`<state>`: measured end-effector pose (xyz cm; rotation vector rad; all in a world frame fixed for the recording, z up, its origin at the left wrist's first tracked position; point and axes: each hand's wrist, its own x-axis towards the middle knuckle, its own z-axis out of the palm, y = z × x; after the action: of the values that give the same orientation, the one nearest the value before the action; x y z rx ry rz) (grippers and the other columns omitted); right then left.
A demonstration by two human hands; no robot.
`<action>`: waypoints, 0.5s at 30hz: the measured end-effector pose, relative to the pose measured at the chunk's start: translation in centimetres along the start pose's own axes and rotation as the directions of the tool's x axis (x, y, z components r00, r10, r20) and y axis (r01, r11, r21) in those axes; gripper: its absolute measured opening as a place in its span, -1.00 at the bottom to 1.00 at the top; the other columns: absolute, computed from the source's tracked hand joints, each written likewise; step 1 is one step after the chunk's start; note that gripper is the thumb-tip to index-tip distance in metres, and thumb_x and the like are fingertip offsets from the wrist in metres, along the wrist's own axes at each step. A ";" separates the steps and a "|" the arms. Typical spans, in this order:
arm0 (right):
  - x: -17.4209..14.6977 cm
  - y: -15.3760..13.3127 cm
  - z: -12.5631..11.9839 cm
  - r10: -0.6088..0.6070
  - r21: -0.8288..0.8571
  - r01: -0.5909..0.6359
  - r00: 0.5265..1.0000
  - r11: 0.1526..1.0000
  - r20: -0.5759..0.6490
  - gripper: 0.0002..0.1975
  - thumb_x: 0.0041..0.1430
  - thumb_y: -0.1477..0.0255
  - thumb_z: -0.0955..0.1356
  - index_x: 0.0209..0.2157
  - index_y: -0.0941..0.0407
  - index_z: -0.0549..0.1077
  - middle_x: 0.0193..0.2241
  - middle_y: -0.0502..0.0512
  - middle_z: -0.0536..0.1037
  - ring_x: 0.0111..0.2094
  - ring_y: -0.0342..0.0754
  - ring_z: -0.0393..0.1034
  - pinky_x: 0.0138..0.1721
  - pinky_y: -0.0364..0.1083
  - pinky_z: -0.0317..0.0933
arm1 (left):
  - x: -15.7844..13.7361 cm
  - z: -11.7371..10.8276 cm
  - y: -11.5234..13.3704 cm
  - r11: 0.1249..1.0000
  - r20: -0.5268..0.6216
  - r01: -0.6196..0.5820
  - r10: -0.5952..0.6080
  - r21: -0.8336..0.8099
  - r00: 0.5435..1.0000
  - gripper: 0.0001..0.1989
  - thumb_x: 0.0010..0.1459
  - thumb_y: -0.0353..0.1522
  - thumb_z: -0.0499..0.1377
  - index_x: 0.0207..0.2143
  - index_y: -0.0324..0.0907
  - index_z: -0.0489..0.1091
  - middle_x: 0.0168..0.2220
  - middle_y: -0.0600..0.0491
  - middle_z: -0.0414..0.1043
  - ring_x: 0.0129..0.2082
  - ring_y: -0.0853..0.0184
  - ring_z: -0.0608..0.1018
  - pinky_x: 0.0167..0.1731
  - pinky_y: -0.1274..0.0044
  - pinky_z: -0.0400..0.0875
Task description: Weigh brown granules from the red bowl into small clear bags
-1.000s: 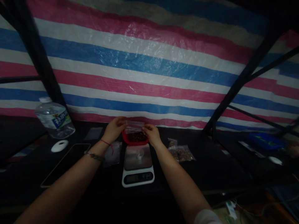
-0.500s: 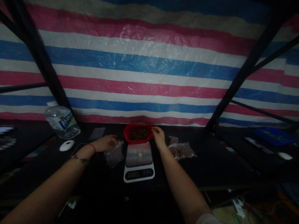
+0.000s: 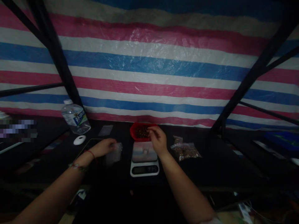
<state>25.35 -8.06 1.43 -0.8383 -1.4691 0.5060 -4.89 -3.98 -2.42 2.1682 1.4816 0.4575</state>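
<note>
Head view: red tray (image 3: 133, 133) crosswise at right hand (image 3: 159, 141); left hand (image 3: 105, 148), farther off, at clear bag (image 3: 115, 154); both half-curled, grasp unclear.

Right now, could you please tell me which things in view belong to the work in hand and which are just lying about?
Likely part of the work:
red tray of brown bits, at the right hand
clear plastic bag, at the left hand
white scale
filled bags

Apparently just lying about:
plastic bottle
white mouse-shaped thing
dark flat device
</note>
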 end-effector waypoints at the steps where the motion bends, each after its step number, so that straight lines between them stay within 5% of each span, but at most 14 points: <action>1: -1.0 -1.7 1.3 -0.020 0.016 0.018 0.988 1.000 0.150 -0.72 0.19 0.33 0.26 -0.10 0.06 0.47 -0.17 0.12 0.51 -0.16 -0.03 0.42 -0.11 -0.04 0.29 | -0.8 0.0 0.1 0.998 -0.033 -0.011 0.009 -0.064 0.999 -0.68 -0.03 -0.16 0.15 -0.28 -0.16 0.47 -0.26 -0.06 0.52 -0.23 0.13 0.53 -0.17 0.39 0.39; 4: -3.6 -4.7 5.3 -0.058 -0.103 0.116 0.891 0.988 0.450 -0.30 0.06 0.23 0.39 0.21 0.08 0.17 0.13 0.20 0.32 0.14 0.07 0.21 0.12 0.05 0.14 | -3.1 0.3 0.7 0.976 -0.135 -0.053 0.024 -0.213 0.991 -0.62 0.04 -0.10 0.14 -0.20 -0.17 0.41 -0.23 -0.04 0.50 -0.22 0.18 0.51 -0.16 0.40 0.40; 6: -4.6 -4.8 7.6 0.012 -0.238 0.130 0.856 0.963 0.516 -0.11 -0.02 0.24 0.43 0.28 0.16 0.00 0.22 0.29 0.18 0.23 0.13 0.06 0.17 0.11 0.07 | -4.5 0.7 1.3 0.960 -0.188 -0.069 0.017 -0.270 0.982 -0.63 0.06 -0.08 0.14 -0.25 -0.19 0.39 -0.28 -0.02 0.49 -0.25 0.20 0.51 -0.19 0.41 0.41; 8: -5.1 -4.0 9.1 0.114 -0.363 0.116 0.824 0.924 0.555 -0.18 0.05 0.37 0.39 0.28 0.22 0.00 0.21 0.35 0.19 0.22 0.14 0.09 0.14 0.11 0.11 | -5.7 1.2 1.7 0.939 -0.223 -0.076 -0.001 -0.336 0.975 -0.63 0.08 -0.07 0.12 -0.26 -0.20 0.37 -0.31 0.00 0.47 -0.27 0.22 0.51 -0.21 0.40 0.42; 11: -5.6 -2.4 9.9 0.209 -0.449 0.102 0.780 0.888 0.590 -0.53 0.17 0.55 0.23 0.14 0.16 0.27 0.04 0.23 0.43 0.05 0.04 0.33 0.06 0.03 0.20 | -7.3 1.8 1.8 0.904 -0.219 -0.074 -0.022 -0.422 0.976 -0.60 0.13 -0.07 0.06 -0.20 -0.21 0.36 -0.26 -0.04 0.48 -0.22 0.21 0.52 -0.15 0.38 0.43; 15: -6.8 -1.5 10.0 0.225 -0.492 0.109 0.790 0.864 0.570 -0.59 0.18 0.50 0.24 0.08 0.13 0.34 -0.02 0.19 0.47 0.00 0.02 0.35 0.02 -0.01 0.22 | -8.1 2.2 1.0 0.904 -0.214 -0.092 0.001 -0.418 0.977 -0.42 0.02 -0.10 0.19 0.05 -0.19 0.26 0.02 -0.12 0.40 0.01 0.14 0.45 0.05 0.29 0.33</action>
<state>14.76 -12.34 -2.86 -1.2061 -2.2531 0.4676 -5.92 -12.22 -3.78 1.8502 1.2839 0.9580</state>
